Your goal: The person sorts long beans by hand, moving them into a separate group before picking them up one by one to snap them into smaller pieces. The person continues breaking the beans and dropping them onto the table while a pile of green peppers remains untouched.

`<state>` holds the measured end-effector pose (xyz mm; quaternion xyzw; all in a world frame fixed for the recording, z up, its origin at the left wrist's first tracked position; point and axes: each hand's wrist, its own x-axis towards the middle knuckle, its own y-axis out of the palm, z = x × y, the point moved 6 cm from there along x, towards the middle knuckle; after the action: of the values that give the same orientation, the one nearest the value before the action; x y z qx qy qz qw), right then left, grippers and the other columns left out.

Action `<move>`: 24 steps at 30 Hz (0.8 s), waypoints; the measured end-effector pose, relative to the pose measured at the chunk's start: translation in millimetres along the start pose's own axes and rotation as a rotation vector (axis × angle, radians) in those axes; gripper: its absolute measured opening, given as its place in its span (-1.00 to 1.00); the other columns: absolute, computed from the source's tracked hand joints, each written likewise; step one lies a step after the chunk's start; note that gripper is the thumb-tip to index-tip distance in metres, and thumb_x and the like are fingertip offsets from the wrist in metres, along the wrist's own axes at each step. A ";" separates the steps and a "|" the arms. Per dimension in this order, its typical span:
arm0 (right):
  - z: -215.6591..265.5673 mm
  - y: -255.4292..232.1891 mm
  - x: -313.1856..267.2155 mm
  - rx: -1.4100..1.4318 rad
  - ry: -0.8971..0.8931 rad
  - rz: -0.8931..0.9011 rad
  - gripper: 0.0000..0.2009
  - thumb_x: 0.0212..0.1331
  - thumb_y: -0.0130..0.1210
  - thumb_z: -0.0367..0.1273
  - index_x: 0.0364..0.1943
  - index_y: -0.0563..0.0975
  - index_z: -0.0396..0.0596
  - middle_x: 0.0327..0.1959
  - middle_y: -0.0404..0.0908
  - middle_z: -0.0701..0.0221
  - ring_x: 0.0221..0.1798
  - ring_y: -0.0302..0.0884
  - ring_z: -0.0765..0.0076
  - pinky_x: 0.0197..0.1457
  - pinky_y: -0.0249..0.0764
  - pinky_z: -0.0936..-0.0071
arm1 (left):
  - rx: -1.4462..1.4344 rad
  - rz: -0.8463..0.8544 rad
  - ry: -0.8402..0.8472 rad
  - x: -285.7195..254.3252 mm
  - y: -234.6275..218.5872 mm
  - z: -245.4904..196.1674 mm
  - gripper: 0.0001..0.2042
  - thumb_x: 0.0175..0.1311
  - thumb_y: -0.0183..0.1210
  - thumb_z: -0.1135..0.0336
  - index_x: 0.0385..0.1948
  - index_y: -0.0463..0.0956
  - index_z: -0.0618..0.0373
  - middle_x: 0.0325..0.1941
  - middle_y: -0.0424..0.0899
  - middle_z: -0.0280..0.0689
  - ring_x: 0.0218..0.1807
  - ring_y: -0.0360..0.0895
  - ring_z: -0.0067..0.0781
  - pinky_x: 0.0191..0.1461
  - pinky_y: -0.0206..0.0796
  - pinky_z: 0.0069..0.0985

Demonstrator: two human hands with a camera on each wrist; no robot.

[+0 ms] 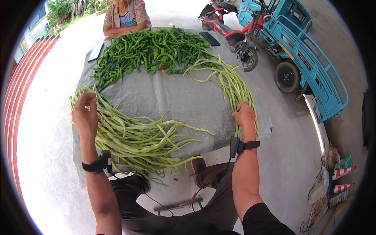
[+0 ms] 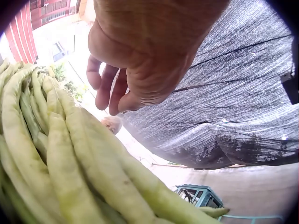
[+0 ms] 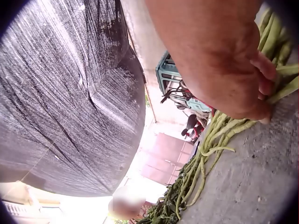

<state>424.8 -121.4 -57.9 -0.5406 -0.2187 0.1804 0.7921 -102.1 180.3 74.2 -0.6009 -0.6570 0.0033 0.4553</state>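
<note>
Long pale-green beans [image 1: 133, 135] lie in a large heap on the left of the grey cloth-covered table [image 1: 156, 90]. Over the heap's upper left end is the left hand [image 1: 85, 115], its fingers bent and holding nothing; in the left wrist view this hand [image 2: 149, 60] hangs just above the beans [image 2: 70, 154]. At the right edge a smaller bundle of beans [image 1: 235, 84] runs lengthwise, and the right hand [image 1: 244, 115] has its fingers curled round it. The right wrist view shows that hand [image 3: 229, 70] at the beans [image 3: 219, 135], its fingertips partly hidden.
Green peppers [image 1: 152, 51] are piled at the table's far side, between a white phone [image 1: 95, 52] and a dark phone [image 1: 210, 38]. A person [image 1: 126, 17] leans on the far edge. A red scooter [image 1: 231, 29] and a blue three-wheeler [image 1: 305, 58] stand at the right.
</note>
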 end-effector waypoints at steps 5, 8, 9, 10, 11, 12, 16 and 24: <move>-8.8 -0.2 6.2 0.202 0.005 -0.067 -0.79 0.00 0.36 -0.35 -0.28 0.67 -0.10 -0.20 0.79 0.05 -0.08 0.74 -0.20 0.02 0.62 -0.03 | -0.003 0.004 0.032 -0.1 3.4 6.1 -0.89 0.48 0.27 0.46 -0.07 0.74 0.15 -0.21 0.84 -0.29 -0.18 0.76 -0.48 -0.11 0.52 -0.45; -8.7 -1.4 13.2 0.415 -0.003 -0.080 -0.77 0.01 0.40 -0.36 -0.24 0.68 -0.11 -0.25 0.79 0.16 -0.17 0.76 0.01 -0.05 0.63 0.10 | -0.026 0.004 0.005 0.6 3.0 4.6 -0.89 0.48 0.28 0.44 -0.07 0.74 0.14 -0.22 0.84 -0.30 -0.19 0.75 -0.49 -0.11 0.52 -0.47; -9.1 2.7 17.4 0.553 0.023 -0.050 -0.75 0.03 0.42 -0.37 -0.20 0.68 -0.10 -0.28 0.77 0.22 -0.21 0.74 0.12 -0.11 0.63 0.17 | -0.023 0.007 0.003 1.0 3.4 3.6 -0.89 0.49 0.28 0.44 -0.07 0.74 0.14 -0.21 0.84 -0.30 -0.19 0.74 -0.50 -0.12 0.51 -0.48; -11.4 7.1 19.0 0.690 0.052 -0.019 -0.73 0.05 0.43 -0.38 -0.16 0.68 -0.10 -0.31 0.76 0.29 -0.25 0.73 0.22 -0.17 0.63 0.23 | -0.019 0.012 0.000 0.3 4.3 3.0 -0.89 0.49 0.28 0.43 -0.07 0.74 0.14 -0.21 0.84 -0.30 -0.20 0.74 -0.50 -0.12 0.51 -0.48; -14.9 13.1 18.9 0.812 0.093 0.044 -0.71 0.08 0.43 -0.39 -0.10 0.67 -0.09 -0.32 0.73 0.35 -0.28 0.69 0.31 -0.22 0.60 0.30 | -0.031 0.020 0.004 -1.1 5.6 2.5 -0.89 0.49 0.29 0.43 -0.07 0.74 0.14 -0.21 0.83 -0.31 -0.20 0.73 -0.51 -0.12 0.50 -0.49; -0.9 4.8 13.9 0.936 0.130 0.106 -0.68 0.11 0.43 -0.41 -0.04 0.65 -0.08 -0.34 0.69 0.42 -0.31 0.65 0.41 -0.27 0.57 0.38 | -0.044 0.022 0.008 -1.1 6.7 1.9 -0.89 0.49 0.29 0.43 -0.07 0.74 0.13 -0.20 0.83 -0.32 -0.20 0.73 -0.52 -0.12 0.50 -0.50; 49.3 -19.2 -7.4 1.211 0.141 0.255 -0.67 0.32 0.29 -0.48 0.15 0.58 -0.03 -0.37 0.62 0.52 -0.40 0.57 0.56 -0.39 0.49 0.52 | -0.107 0.055 0.031 -3.6 12.0 -9.7 -0.90 0.49 0.30 0.42 -0.07 0.74 0.12 -0.20 0.82 -0.36 -0.21 0.69 -0.56 -0.14 0.48 -0.53; 107.9 -19.9 -30.8 1.492 0.036 0.565 -0.83 0.44 0.21 -0.42 0.04 0.66 -0.02 -0.32 0.62 0.60 -0.34 0.61 0.59 -0.23 0.58 0.49 | -0.276 0.227 0.060 -20.0 35.9 -56.8 -0.93 0.45 0.29 0.50 -0.13 0.71 0.19 -0.28 0.73 -0.43 -0.23 0.58 -0.64 -0.11 0.39 -0.57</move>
<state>341.5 -60.5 -9.3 0.0946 0.1179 0.4644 0.8726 -42.4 143.6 75.8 -0.7277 -0.5654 -0.0534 0.3847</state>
